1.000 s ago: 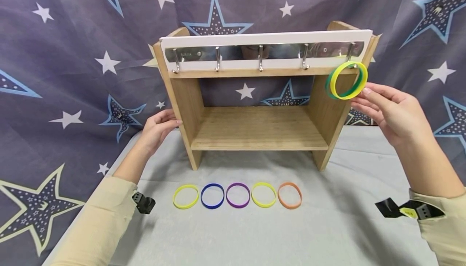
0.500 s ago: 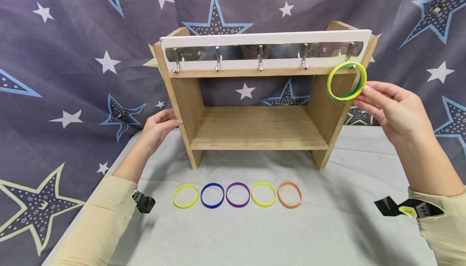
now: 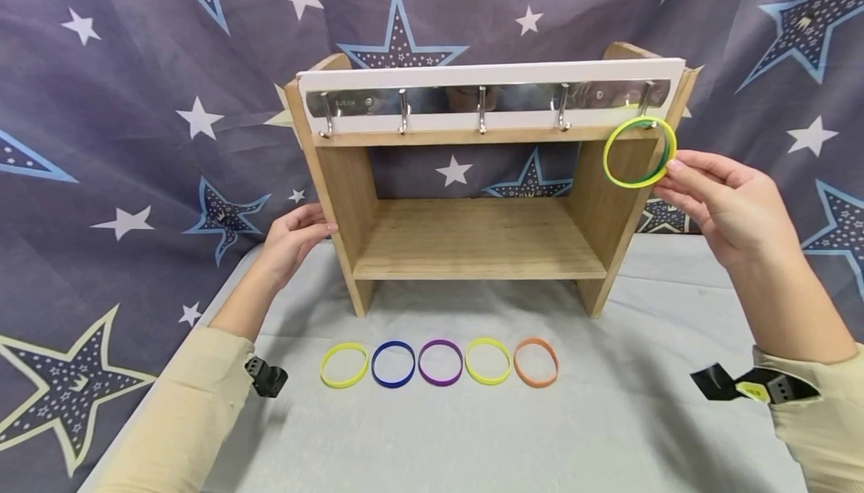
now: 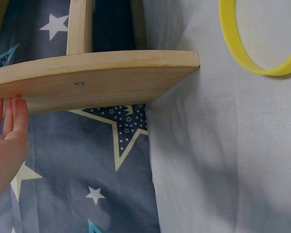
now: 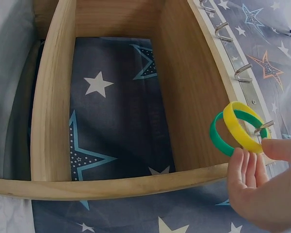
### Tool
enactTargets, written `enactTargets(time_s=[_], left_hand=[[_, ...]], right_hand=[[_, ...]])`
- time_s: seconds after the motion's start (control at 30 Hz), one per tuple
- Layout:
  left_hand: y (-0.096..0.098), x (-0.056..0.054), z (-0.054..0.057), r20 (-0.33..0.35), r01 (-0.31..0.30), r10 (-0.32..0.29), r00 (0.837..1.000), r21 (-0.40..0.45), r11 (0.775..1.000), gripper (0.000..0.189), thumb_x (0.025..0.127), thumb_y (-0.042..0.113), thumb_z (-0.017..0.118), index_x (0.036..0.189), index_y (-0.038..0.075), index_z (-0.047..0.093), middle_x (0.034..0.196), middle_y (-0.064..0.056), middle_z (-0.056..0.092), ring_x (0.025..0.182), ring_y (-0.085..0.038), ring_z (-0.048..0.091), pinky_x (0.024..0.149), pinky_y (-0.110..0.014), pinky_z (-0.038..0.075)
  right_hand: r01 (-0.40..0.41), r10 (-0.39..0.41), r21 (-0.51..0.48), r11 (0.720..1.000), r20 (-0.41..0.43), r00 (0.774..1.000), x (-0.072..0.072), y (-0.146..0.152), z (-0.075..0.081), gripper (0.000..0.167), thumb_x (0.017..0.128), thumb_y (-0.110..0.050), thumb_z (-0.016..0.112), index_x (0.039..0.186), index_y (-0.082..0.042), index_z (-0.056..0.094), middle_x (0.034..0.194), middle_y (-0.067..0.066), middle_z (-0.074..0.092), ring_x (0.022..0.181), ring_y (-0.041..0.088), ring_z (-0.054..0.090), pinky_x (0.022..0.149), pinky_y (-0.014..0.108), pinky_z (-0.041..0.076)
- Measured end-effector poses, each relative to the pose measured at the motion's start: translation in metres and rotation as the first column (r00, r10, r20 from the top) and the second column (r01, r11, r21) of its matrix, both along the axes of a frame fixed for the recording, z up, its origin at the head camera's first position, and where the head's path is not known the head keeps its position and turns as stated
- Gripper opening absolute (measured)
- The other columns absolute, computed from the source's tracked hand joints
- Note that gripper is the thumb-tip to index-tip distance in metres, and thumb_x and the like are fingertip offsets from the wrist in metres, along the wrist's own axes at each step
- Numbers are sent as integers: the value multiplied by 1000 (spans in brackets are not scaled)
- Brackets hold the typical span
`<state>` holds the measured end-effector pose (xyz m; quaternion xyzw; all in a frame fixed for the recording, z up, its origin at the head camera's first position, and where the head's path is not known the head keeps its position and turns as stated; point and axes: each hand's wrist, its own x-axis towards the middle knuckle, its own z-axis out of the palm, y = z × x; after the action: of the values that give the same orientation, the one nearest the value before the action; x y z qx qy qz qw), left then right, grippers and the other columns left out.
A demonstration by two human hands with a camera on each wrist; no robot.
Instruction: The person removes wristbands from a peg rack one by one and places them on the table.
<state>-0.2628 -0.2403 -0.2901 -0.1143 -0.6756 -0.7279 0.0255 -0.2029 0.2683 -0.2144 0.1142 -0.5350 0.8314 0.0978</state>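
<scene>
My right hand pinches a yellow silicone wristband between thumb and fingers at the rightmost hook. A green wristband lies just behind the yellow one, close against the same fingers. In the head view the two rings overlap, and their tops cross the hook's lower end. My left hand rests its straight fingertips against the left side panel of the wooden shelf. A metal strip with several hooks runs along a white board on the shelf's upper front.
On the grey-covered table, a row of wristbands lies before the shelf: yellow, blue, purple, another yellow and orange. A dark star-patterned cloth hangs behind.
The yellow wristband has shifted slightly left in front of the green one, now covering more of it. My right hand has moved a little left with it; the left hand stays put.
</scene>
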Motion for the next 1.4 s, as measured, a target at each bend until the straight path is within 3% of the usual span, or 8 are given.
enactTargets(time_s=[0.37,0.73,1.0,1.27,1.4], left_hand=[[-1,0,1,5,7,-7,1000,11,1000,22,89,-1,58,108,11,57,96,8,67,93,-2,63,88,-12,50],[-1,1,-1,-12,6,-6,1000,8,1000,22,90,-3,56,106,12,58,95,8,67,92,-2,63,87,-12,51],[-1,1,-1,-9,9,-9,1000,2,1000,22,90,-2,56,107,12,58,95,8,66,92,-2,62,87,-11,50],[0,1,0,-1,2,-2,1000,-10,1000,23,90,-1,57,110,10,55,96,8,66,93,-2,62,87,-11,50],[0,1,0,6,4,-4,1000,-9,1000,24,90,-1,57,112,9,54,97,8,66,94,-2,62,88,-11,50]], right_hand=[[-13,11,41,999,65,998,0,-2,2,17,88,4,62,88,-6,75,84,2,75,73,13,73,68,22,60],[-15,16,-13,1000,31,999,2,-1,4,15,89,6,60,87,-2,73,81,7,74,72,17,73,67,25,61],[80,-82,-56,995,-36,996,6,-5,8,11,86,6,64,88,0,73,80,8,75,67,18,72,64,26,61],[237,-235,38,971,-57,970,12,-10,15,11,80,4,72,84,-6,75,76,0,74,64,10,71,60,19,59],[277,-272,53,959,-87,958,13,-13,17,10,77,2,76,84,-5,75,73,0,74,61,10,71,58,18,58]])
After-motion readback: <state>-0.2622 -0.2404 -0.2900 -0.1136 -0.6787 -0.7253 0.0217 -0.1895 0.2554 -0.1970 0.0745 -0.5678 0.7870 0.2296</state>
